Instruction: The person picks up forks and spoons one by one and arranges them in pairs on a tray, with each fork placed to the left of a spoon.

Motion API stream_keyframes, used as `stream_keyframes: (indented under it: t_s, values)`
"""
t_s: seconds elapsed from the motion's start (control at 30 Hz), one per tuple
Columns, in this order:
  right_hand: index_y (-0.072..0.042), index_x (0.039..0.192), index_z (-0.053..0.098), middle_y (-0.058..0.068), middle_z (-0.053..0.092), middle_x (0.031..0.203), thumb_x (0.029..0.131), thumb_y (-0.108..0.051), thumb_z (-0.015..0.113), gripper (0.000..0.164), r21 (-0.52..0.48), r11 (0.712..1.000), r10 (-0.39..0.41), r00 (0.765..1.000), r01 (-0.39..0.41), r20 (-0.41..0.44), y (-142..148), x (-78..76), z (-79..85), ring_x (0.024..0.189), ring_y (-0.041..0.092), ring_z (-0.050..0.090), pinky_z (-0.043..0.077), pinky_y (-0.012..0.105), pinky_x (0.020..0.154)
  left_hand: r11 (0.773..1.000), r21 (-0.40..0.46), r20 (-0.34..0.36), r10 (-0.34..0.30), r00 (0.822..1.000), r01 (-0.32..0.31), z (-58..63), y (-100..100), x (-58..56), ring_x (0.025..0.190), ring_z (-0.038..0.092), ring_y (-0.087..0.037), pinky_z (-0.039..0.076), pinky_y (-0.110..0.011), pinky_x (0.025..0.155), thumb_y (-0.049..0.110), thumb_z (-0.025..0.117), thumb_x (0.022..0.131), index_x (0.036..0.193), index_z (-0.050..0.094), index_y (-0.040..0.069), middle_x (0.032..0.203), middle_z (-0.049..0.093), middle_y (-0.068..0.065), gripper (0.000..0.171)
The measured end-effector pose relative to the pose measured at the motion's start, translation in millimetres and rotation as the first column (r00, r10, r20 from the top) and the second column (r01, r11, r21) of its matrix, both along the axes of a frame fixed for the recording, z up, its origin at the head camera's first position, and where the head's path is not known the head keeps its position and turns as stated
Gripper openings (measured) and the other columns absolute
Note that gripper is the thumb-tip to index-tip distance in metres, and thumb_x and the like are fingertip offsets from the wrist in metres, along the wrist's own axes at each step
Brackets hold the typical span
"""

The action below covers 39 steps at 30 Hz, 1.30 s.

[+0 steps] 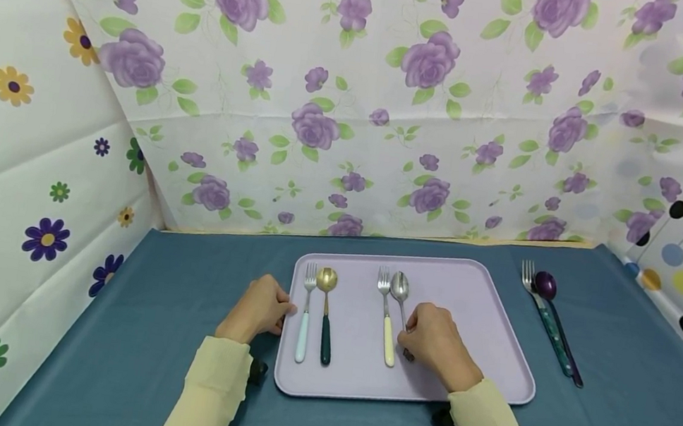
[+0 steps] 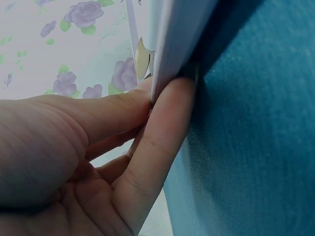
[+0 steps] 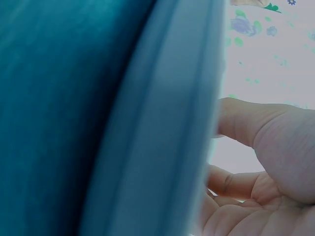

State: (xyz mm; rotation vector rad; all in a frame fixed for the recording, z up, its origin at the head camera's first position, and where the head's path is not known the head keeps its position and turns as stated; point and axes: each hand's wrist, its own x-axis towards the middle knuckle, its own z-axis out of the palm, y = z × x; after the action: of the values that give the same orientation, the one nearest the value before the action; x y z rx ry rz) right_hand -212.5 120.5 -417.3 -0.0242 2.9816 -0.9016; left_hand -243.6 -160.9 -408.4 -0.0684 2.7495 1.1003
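Pinching the silver spoon point(image 1: 400, 298) handle, the right hand point(image 1: 437, 343) sits on the lilac tray point(image 1: 483, 308); left hand's point(image 1: 257, 308) grip pinches the tray's left rim, fingers together.

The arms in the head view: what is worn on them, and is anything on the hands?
Both arms wear long pale yellow sleeves reaching to the wrists. A small dark device shows at the left wrist and another at the right wrist. The left hand and right hand are bare; no rings visible.
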Motion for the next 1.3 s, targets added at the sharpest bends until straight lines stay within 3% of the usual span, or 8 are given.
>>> stream_keyframes:
  t_s: [1.3]
  values:
    - [-0.004,0.073,0.061,0.005,0.057,0.064,0.076,-0.004,0.071,0.01,-0.04,0.999,0.011,1.0,-0.012,-0.019,-0.7,0.0,-2.4,0.055,0.015,0.052,0.044,0.027,0.045,0.999,0.017,-0.031,-0.03,0.999,0.03,-0.1,0.7,1.2,0.058,0.064,-0.015,0.059,-0.031,0.055,0.003,0.065,0.09,0.097,0.073,-0.006,0.08,0.07,-0.013,0.014]
